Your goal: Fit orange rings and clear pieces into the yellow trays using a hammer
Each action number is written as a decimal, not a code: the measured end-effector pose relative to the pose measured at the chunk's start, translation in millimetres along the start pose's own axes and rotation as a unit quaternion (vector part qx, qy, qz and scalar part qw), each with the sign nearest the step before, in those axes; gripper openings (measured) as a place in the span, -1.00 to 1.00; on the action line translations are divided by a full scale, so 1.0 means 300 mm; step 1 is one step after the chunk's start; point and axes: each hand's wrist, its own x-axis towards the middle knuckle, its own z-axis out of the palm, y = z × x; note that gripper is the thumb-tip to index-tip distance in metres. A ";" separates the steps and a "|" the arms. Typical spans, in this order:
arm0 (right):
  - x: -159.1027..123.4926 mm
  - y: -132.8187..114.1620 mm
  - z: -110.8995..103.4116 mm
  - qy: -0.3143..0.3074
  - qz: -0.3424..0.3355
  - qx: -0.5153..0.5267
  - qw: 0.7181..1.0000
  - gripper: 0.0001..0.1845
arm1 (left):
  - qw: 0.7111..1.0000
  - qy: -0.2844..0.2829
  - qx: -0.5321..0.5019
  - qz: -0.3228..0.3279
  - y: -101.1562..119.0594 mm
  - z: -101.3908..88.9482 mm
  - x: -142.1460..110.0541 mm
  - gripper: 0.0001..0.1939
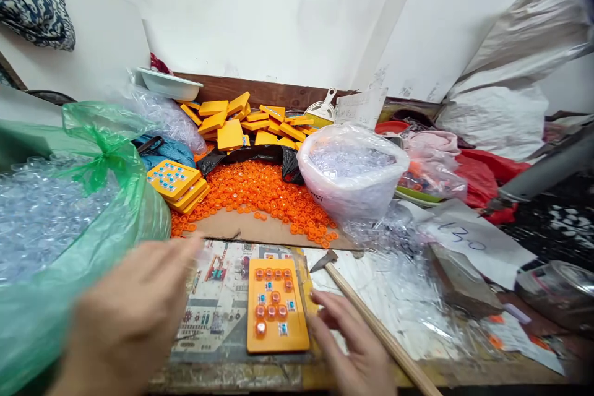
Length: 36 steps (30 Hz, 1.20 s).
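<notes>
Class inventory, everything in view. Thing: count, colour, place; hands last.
Panel: 1, amber, front centre
Hammer: 1, tan, beside panel
Small pieces: many, orange, centre
Stacked panels: several, amber, left
Heaped panels: many, amber, back
Filled bag: 1, green, left
Filled sack: 1, white, right
Basin: 1, white, back left
Cardboard: 1, brown, under pieces
Liner: 1, black, behind pieces
Numbered paper: 1, white, right
Cloth: 1, patterned blue, top left
Jar: 1, clear, right
Clutter: uncountable, mixed, right
Left hand: 1, blurred, left
Right hand: 1, beside panel
</notes>
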 end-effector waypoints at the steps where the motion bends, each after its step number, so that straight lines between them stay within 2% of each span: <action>1: 0.006 -0.031 0.055 -0.028 0.024 0.067 0.997 -0.71 | 0.998 -0.008 0.024 0.066 0.078 0.057 -0.008 -0.63; 3: 0.019 -0.063 0.140 -0.096 0.095 0.174 0.975 -0.61 | 0.995 -0.034 0.015 0.097 0.184 0.168 -0.039 -0.61; 4: 0.025 -0.065 0.166 -0.131 0.132 0.205 0.961 -0.55 | 0.996 -0.039 -0.007 0.083 0.210 0.215 -0.060 -0.62; 7: 0.049 -0.050 0.187 -0.192 0.186 0.220 0.938 -0.51 | 0.991 -0.044 -0.129 0.010 0.211 0.299 -0.123 -0.64; 10: 0.088 -0.043 0.163 -0.184 0.165 0.182 0.952 -0.73 | 0.954 -0.094 -0.267 -0.101 0.176 0.306 -0.152 -0.70; 12: 0.117 -0.045 0.154 -0.181 0.154 0.153 0.959 -0.85 | 0.909 -0.138 -0.340 -0.199 0.167 0.294 -0.146 -0.75; 14: 0.138 -0.047 0.161 -0.188 0.152 0.134 0.961 -0.84 | 0.864 -0.160 -0.384 -0.284 0.168 0.285 -0.128 -0.74; 15: 0.143 -0.046 0.168 -0.194 0.153 0.127 0.961 -0.80 | 0.856 -0.156 -0.387 -0.306 0.168 0.285 -0.118 -0.73; 17: 0.143 -0.042 0.182 -0.206 0.152 0.107 0.961 -0.73 | 0.869 -0.127 -0.365 -0.308 0.163 0.294 -0.100 -0.74; 19: 0.136 -0.037 0.189 -0.220 0.142 0.071 0.963 -0.72 | 0.881 -0.128 -0.346 -0.296 0.149 0.309 -0.091 -0.80; 22: 0.127 -0.041 0.185 -0.242 0.109 -0.009 0.964 -0.81 | 0.852 -0.206 -0.371 -0.306 0.125 0.333 -0.092 -0.82; 25: 0.130 -0.053 0.178 -0.261 0.074 -0.086 0.959 -0.79 | 0.832 -0.256 -0.378 -0.315 0.113 0.345 -0.096 -0.80; 29: 0.145 -0.051 0.180 -0.271 0.056 -0.156 0.948 -0.77 | 0.826 -0.277 -0.375 -0.316 0.111 0.351 -0.092 -0.79; 33: 0.161 -0.030 0.183 -0.289 0.051 -0.186 0.938 -0.80 | 0.830 -0.259 -0.370 -0.328 0.099 0.363 -0.094 -0.82; 36: 0.172 -0.026 0.189 -0.295 0.047 -0.204 0.932 -0.80 | 0.822 -0.263 -0.372 -0.341 0.085 0.377 -0.104 -0.84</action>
